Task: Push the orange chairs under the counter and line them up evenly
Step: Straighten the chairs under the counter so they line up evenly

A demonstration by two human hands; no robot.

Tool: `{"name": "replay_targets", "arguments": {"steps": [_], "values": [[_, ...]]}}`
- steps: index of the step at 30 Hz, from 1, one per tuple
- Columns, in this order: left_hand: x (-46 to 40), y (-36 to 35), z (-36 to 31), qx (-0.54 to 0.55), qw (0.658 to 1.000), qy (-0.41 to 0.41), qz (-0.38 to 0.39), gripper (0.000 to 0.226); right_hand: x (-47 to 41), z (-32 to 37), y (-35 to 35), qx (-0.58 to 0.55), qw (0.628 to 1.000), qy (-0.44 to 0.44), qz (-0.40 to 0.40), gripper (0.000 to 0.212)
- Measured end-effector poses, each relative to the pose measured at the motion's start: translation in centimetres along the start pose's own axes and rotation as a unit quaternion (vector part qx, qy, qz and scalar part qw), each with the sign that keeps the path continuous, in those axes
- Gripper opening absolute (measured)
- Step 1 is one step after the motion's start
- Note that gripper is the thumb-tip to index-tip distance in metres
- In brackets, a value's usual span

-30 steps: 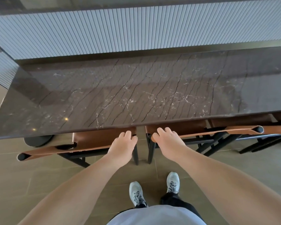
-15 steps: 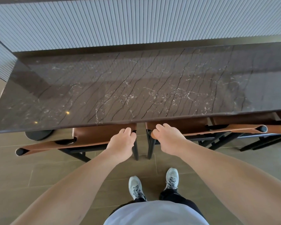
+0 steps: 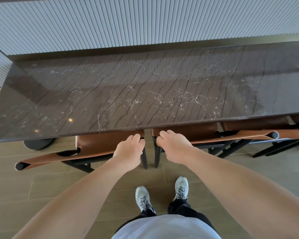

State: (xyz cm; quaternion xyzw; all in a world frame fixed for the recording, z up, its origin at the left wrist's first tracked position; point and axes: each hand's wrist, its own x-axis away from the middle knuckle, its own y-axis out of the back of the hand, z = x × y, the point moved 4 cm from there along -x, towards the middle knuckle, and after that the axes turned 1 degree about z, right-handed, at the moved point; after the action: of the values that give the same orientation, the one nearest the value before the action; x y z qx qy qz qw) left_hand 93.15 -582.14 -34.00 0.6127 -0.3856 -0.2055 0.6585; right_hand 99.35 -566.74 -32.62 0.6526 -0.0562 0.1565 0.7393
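Note:
Two orange leather chairs with black frames stand side by side, their seats partly hidden under the dark marble counter (image 3: 145, 94). My left hand (image 3: 129, 150) grips the right end of the left chair's (image 3: 97, 145) backrest. My right hand (image 3: 173, 146) grips the left end of the middle chair's (image 3: 195, 132) backrest. A narrow gap separates the two chairs between my hands. A third orange chair (image 3: 259, 125) sits to the right, also partly under the counter, and a strip of another shows at the right edge.
A ribbed white wall panel (image 3: 145, 23) rises behind the counter. A black round pedestal base (image 3: 38, 144) stands on the tiled floor at the left. My feet in grey sneakers (image 3: 143, 199) stand close behind the chairs. Open tile floor lies left and right of me.
Both hands and the two chairs have slid forward toward the counter. My fingers have curled more tightly round the backrest ends.

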Motion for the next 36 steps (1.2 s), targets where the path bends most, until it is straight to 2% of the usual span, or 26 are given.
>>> {"name": "replay_targets", "arguments": {"steps": [5, 8, 10, 12, 13, 16, 18, 20, 22, 23, 28, 31, 34, 36], "values": [[0.0, 0.3, 0.1, 0.021, 1.0, 0.014, 0.0, 0.026, 0.3, -0.1, 0.1, -0.004, 1.0, -0.007, -0.016, 0.029], [0.0, 1.0, 0.4, 0.16, 0.986, 0.034, -0.014, 0.04, 0.4, -0.4, 0.4, -0.06, 0.997, -0.038, -0.018, 0.028], [0.2, 2.1, 0.4, 0.296, 0.952, 0.06, -0.052, 0.035, 0.6, -0.7, 1.0, -0.143, 0.985, -0.083, -0.041, 0.029], [0.3, 3.3, 0.2, 0.438, 0.888, 0.116, -0.076, 0.024, 1.0, -1.1, 1.7, -0.232, 0.96, -0.14, -0.077, 0.028], [0.3, 3.8, 0.1, 0.512, 0.843, 0.147, -0.076, 0.019, 1.2, -1.2, 2.1, -0.27, 0.944, -0.166, -0.094, 0.027], [-0.4, 4.9, -1.0, 0.707, 0.671, 0.214, -0.055, 0.014, 2.4, -1.8, 2.9, -0.38, 0.882, -0.242, -0.141, 0.019], [-1.0, 5.5, -2.3, 0.776, 0.591, 0.212, -0.048, 0.016, 3.6, -2.4, 3.3, -0.479, 0.81, -0.29, -0.173, 0.01], [-1.6, 6.1, -3.9, 0.814, 0.546, 0.193, -0.038, 0.023, 5.1, -3.0, 3.6, -0.6, 0.701, -0.319, -0.217, 0.007], [-2.0, 6.6, -5.5, 0.83, 0.53, 0.173, -0.027, 0.026, 6.9, -3.7, 3.5, -0.684, 0.604, -0.328, -0.245, 0.01], [-2.0, 6.8, -6.3, 0.834, 0.526, 0.165, -0.023, 0.026, 7.9, -4.2, 3.4, -0.708, 0.573, -0.326, -0.253, 0.01], [-1.2, 7.7, -10.4, 0.836, 0.529, 0.147, -0.024, 0.023, 12.7, -6.6, 3.3, -0.771, 0.487, -0.299, -0.279, 0.013], [-0.7, 8.2, -13.6, 0.824, 0.544, 0.151, -0.041, 0.021, 16.1, -8.2, 3.3, -0.788, 0.464, -0.28, -0.291, 0.016], [-0.3, 8.8, -18.3, 0.811, 0.564, 0.146, -0.054, 0.021, 20.6, -10.2, 3.2, -0.788, 0.473, -0.265, -0.293, 0.018], [-0.1, 8.9, -22.3, 0.81, 0.564, 0.15, -0.053, 0.019, 24.3, -11.9, 3.0, -0.786, 0.48, -0.256, -0.294, 0.018]]}}
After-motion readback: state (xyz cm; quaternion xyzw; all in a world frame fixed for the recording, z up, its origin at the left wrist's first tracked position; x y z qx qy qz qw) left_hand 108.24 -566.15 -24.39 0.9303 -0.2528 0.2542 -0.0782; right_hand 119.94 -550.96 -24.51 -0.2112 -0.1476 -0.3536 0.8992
